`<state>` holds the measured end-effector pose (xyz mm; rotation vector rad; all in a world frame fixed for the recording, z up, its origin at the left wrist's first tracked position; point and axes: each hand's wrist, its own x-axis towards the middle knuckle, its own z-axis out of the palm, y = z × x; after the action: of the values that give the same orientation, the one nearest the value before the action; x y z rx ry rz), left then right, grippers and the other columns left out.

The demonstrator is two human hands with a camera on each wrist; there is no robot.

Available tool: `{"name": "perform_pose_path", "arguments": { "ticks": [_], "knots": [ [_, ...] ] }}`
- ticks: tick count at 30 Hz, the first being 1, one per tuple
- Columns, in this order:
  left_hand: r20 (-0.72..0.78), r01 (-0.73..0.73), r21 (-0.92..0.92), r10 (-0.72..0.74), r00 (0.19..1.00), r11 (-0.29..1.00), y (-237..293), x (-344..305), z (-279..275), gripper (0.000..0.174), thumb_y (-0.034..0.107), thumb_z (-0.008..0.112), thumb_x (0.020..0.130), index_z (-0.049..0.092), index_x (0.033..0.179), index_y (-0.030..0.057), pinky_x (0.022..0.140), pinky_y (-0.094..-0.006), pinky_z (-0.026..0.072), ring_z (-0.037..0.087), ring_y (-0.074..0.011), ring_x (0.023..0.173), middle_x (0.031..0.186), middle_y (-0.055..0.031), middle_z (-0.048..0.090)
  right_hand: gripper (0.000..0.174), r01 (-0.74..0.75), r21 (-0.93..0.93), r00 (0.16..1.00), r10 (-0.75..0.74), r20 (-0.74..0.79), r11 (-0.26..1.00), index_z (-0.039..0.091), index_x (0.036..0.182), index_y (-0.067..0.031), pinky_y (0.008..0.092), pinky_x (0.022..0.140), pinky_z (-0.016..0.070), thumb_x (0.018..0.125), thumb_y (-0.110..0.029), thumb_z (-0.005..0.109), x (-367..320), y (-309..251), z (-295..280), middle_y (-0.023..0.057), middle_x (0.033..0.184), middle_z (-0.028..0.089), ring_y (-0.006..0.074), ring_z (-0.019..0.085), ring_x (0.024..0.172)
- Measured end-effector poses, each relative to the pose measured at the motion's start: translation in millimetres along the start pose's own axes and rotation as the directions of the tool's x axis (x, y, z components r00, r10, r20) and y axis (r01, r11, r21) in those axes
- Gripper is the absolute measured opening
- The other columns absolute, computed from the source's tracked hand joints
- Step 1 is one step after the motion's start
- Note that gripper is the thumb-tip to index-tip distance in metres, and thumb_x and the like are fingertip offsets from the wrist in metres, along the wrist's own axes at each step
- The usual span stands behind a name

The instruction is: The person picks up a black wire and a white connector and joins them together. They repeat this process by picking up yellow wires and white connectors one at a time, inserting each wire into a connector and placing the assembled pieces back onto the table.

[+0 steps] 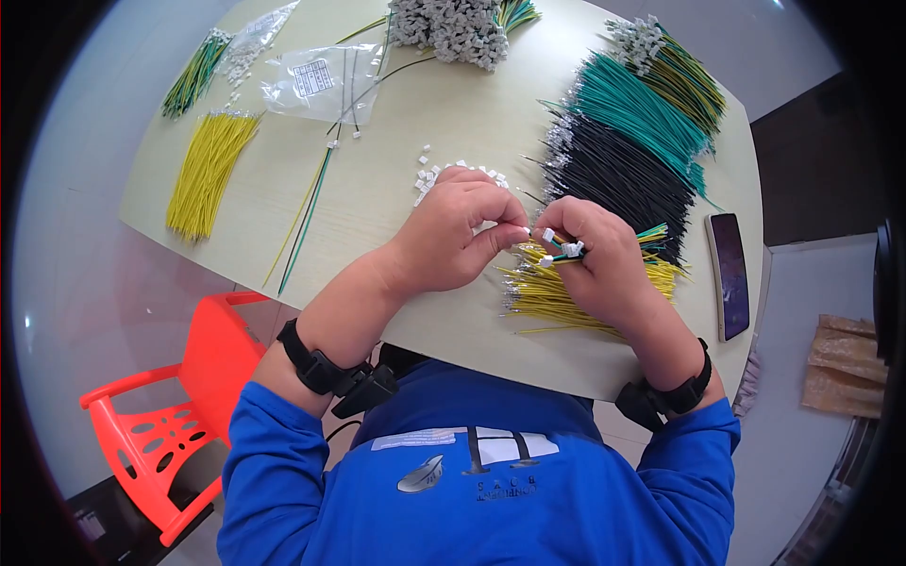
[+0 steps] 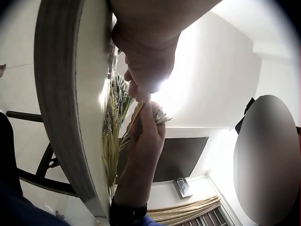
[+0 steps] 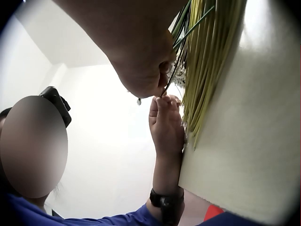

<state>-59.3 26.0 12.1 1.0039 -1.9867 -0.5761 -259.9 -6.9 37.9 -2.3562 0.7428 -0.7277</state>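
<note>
My left hand (image 1: 462,231) pinches a small white plastic connector (image 1: 527,230) between thumb and forefinger, over the table. Close beside it, my right hand (image 1: 604,259) grips a few thin wires that carry white connectors (image 1: 571,250) at their ends. In the right wrist view a dark wire (image 3: 175,75) runs from the right hand toward the left fingertips. Both hands' fingertips nearly meet in the left wrist view. Under the right hand lies a bundle of yellow wires (image 1: 557,300). Loose white connectors (image 1: 486,174) are scattered just beyond the left hand.
Bundles of black wires (image 1: 618,184) and green wires (image 1: 637,104) lie at the right, near a phone (image 1: 729,274). Yellow wires (image 1: 209,174), a plastic bag (image 1: 316,85) and a finished-looking wire harness (image 1: 316,193) lie left. Connector-tipped wires (image 1: 448,33) are heaped at the back.
</note>
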Motion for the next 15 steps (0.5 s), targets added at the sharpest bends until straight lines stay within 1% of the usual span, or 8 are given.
{"name": "perform_pose_path", "arguments": {
  "ticks": [3, 8, 11, 12, 15],
  "knots": [
    [-0.068, 0.004, -0.015, -0.005, 0.998, 1.000, -1, 3, 0, 0.009, 0.013, 0.068, 0.077, 0.060, 0.075, 0.0089, 0.076, -0.0332, 0.0377, 0.056, -0.0221, 0.070, 0.069, -0.0034, 0.060, 0.028, 0.035, -0.099, 0.999, -0.034, 0.012, 0.994, 0.057, 0.085, -0.0026, 0.0335, 0.064, 0.0460, 0.060, 0.009, 0.056, 6, -2, -9, 0.0091, 0.081, 0.059, 0.0274, 0.057, 0.073],
    [-0.102, 0.022, -0.034, -0.025, 0.994, 0.999, -2, 3, 0, 0.009, 0.014, 0.069, 0.077, 0.062, 0.075, 0.0093, 0.076, -0.0329, 0.0376, 0.056, -0.0210, 0.070, 0.069, -0.0026, 0.061, 0.027, 0.008, -0.135, 0.999, -0.003, 0.039, 0.991, 0.059, 0.090, -0.0041, 0.0334, 0.067, 0.0473, 0.065, 0.007, 0.060, 6, -4, -11, 0.0097, 0.083, 0.061, 0.0271, 0.059, 0.076],
    [-0.259, 0.076, 0.066, -0.057, 0.964, 0.995, -4, 4, -2, 0.009, 0.016, 0.070, 0.077, 0.064, 0.076, 0.0097, 0.076, -0.0323, 0.0379, 0.056, -0.0207, 0.068, 0.068, -0.0021, 0.061, 0.023, 0.008, -0.200, 1.000, -0.007, 0.008, 0.980, 0.061, 0.092, -0.0052, 0.0323, 0.069, 0.0476, 0.071, 0.003, 0.062, 6, -6, -23, 0.0100, 0.084, 0.063, 0.0258, 0.060, 0.077],
    [-0.259, 0.077, 0.066, -0.057, 0.964, 0.995, -6, 4, -3, 0.009, 0.016, 0.070, 0.077, 0.064, 0.076, 0.0097, 0.076, -0.0323, 0.0379, 0.056, -0.0207, 0.068, 0.068, -0.0021, 0.061, 0.023, 0.009, -0.199, 1.000, -0.007, 0.008, 0.980, 0.061, 0.092, -0.0052, 0.0323, 0.069, 0.0476, 0.071, 0.003, 0.062, 6, -7, -29, 0.0100, 0.084, 0.063, 0.0258, 0.060, 0.077],
    [-0.403, 0.255, 0.138, -0.181, 0.897, 0.957, -13, 4, -3, 0.007, 0.016, 0.070, 0.076, 0.066, 0.076, 0.0118, 0.079, -0.0330, 0.0372, 0.056, -0.0202, 0.074, 0.071, -0.0007, 0.062, 0.018, -0.098, -0.261, 0.992, 0.074, -0.103, 0.960, 0.062, 0.090, -0.0049, 0.0313, 0.068, 0.0475, 0.074, 0.001, 0.062, 7, -12, -52, 0.0091, 0.081, 0.064, 0.0247, 0.061, 0.076]
  ]
}}
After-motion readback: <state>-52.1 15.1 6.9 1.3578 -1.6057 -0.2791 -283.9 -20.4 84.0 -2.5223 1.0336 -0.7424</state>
